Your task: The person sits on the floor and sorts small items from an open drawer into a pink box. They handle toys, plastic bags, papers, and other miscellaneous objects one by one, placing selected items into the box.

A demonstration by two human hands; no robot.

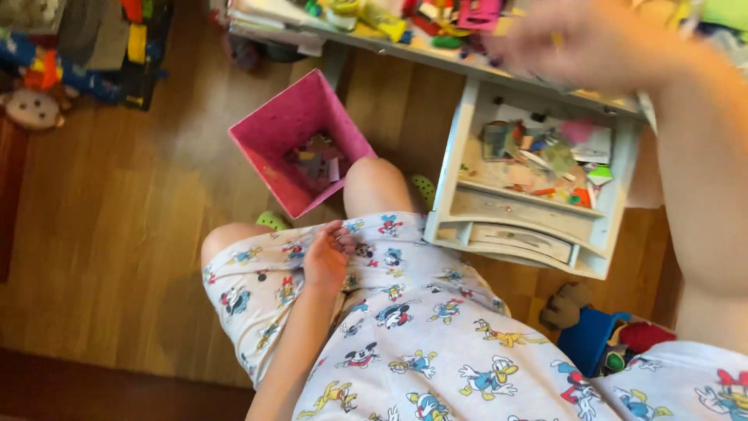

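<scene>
Bin (276, 129), pink and square, sits on the wood floor (101, 234) left of the knees, scraps of coloured paper in its bottom. Left hand (327, 257) rests loosely curled on the lap, gripping nothing. Open drawer (530, 210) to the right holds more scraps. Right hand (576, 39) is a blur over the cluttered counter (405, 47); its grip cannot be told. Judged from this, sorting is midway: the reach needs a steady pick.

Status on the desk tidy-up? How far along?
Done: some scraps lie in the pink bin. In hand: right hand, blurred, is over the cluttered desk top; whether it holds anything is unclear. Left hand rests on the lap. Left: the open drawer holds many scraps.
</scene>
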